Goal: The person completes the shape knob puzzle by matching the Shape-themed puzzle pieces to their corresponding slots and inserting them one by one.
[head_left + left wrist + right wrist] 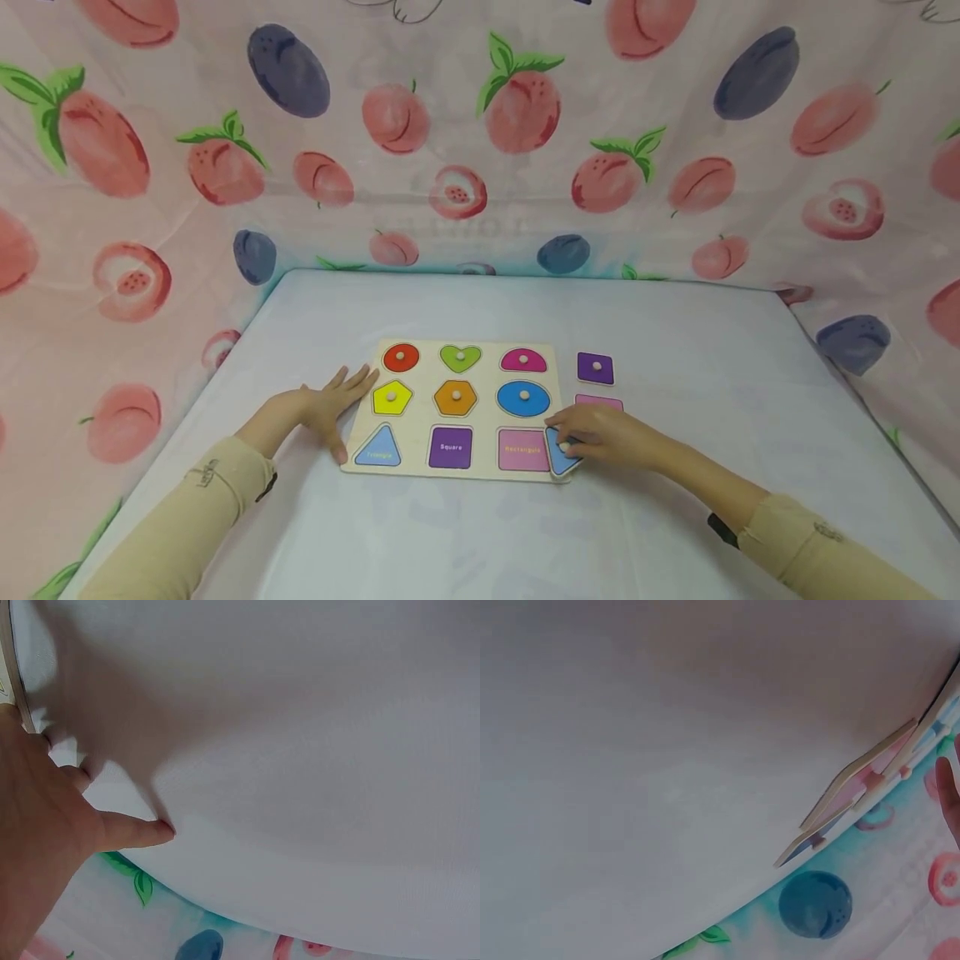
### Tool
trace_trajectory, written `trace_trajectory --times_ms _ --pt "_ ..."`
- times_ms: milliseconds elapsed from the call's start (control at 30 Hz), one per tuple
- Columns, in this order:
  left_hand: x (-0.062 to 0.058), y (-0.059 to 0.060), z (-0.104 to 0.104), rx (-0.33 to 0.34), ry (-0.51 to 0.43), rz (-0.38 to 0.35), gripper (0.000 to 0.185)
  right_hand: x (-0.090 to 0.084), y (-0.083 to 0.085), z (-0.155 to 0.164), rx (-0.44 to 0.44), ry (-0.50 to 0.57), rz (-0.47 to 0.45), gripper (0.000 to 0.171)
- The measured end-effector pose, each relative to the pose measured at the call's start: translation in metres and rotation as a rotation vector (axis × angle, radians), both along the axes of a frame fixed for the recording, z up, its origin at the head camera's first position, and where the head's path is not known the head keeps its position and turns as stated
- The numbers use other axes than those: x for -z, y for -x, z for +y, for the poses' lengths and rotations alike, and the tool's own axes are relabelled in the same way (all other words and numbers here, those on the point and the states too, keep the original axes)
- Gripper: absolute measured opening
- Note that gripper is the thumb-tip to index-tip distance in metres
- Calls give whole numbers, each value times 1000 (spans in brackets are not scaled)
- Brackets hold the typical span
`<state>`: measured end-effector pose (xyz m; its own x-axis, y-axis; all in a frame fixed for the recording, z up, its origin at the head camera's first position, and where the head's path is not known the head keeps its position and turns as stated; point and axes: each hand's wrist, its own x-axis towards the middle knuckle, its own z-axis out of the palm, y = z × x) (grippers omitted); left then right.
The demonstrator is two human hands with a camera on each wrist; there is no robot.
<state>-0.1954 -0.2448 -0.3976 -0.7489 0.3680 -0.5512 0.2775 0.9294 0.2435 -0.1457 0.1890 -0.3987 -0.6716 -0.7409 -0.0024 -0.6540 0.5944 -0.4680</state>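
Blue piece (pixel 561 454) sits at the board's (pixel 453 408) lower right corner, partly over the edge, beside the empty Rectangle slot (pixel 522 450). Right hand (pixel 600 435) pinches it by its peg, fingers curled. Left hand (pixel 326 402) lies flat, fingers straight, along the board's left edge, thumb near the triangle (pixel 379 447). Purple square (pixel 596 368) and pink piece (pixel 598 402) lie off the board on the table (pixel 675 467), right of it.

Beige long sleeves, small embroidered cuff marks, dark wrist straps, bare hands
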Motion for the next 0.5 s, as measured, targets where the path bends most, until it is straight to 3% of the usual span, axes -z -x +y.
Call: trace_trajectory --times_ms 300,500 --pt "-3 0 3 21 26 12 134 -2 11 -26 -36 -27 137 6" --pt "-3 -2 3 12 33 1 135 0 16 -41 -43 -66 143 6"
